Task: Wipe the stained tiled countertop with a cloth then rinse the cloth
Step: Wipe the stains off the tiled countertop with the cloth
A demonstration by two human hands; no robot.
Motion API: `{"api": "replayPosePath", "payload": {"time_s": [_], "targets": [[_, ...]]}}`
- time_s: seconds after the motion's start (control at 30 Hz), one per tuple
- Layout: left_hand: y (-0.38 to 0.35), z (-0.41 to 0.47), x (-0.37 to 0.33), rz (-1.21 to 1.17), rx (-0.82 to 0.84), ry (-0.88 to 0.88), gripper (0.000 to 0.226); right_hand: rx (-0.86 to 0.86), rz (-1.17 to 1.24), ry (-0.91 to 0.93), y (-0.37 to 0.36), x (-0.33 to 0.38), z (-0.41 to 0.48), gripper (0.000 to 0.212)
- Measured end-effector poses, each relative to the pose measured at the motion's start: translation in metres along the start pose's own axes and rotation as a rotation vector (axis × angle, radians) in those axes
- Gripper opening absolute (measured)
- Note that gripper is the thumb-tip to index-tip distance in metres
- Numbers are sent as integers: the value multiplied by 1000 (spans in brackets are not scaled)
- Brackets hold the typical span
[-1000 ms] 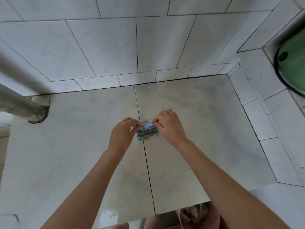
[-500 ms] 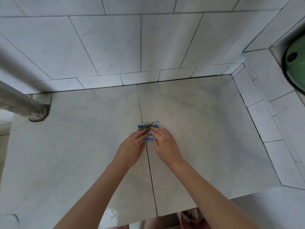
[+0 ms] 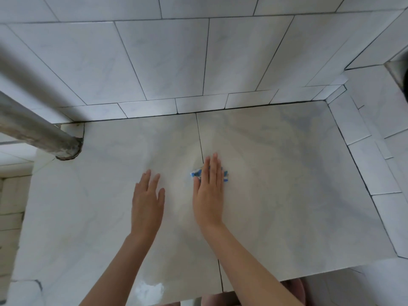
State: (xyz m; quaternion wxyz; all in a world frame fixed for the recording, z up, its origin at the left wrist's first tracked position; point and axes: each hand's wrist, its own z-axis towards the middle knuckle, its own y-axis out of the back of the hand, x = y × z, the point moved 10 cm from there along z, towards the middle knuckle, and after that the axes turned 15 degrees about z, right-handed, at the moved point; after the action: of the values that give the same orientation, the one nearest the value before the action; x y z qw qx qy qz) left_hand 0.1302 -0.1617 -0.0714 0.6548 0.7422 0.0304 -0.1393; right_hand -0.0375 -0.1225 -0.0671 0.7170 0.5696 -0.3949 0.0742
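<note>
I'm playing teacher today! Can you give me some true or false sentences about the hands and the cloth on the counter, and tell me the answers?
1. The right hand lies flat on top of the blue patterned cloth. True.
2. The left hand is holding the cloth too. False: it is spread on the bare countertop, apart from the cloth.
3. The cloth sits close to the grout line between the two big counter tiles. True.
4. A grey pipe meets the counter at its far right corner. False: it meets it at the far left corner.
5. The cloth is being rinsed under running water. False: it is pressed on the counter; no water is running.
</note>
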Motion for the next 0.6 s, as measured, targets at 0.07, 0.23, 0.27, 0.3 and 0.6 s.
{"api": "replayPosePath", "payload": {"time_s": [0.07, 0.23, 0.27, 0.3, 0.6], "targets": [[-2, -2, 4, 30, 0, -13, 45, -28, 40, -57, 1, -5, -2, 52], [-12, -1, 11, 71, 36, 7, 53, 128, -1, -69, -36, -9, 8, 54], [-11, -1, 12, 81, 31, 8, 53, 170, -6, -41, -44, -3, 12, 54], [-10, 0, 13, 89, 28, 8, 54, 207, -6, 3, -52, 6, 14, 52], [-12, -4, 48, 157, 64, 13, 60, 501, -13, 576, -69, 35, -57, 52]]}}
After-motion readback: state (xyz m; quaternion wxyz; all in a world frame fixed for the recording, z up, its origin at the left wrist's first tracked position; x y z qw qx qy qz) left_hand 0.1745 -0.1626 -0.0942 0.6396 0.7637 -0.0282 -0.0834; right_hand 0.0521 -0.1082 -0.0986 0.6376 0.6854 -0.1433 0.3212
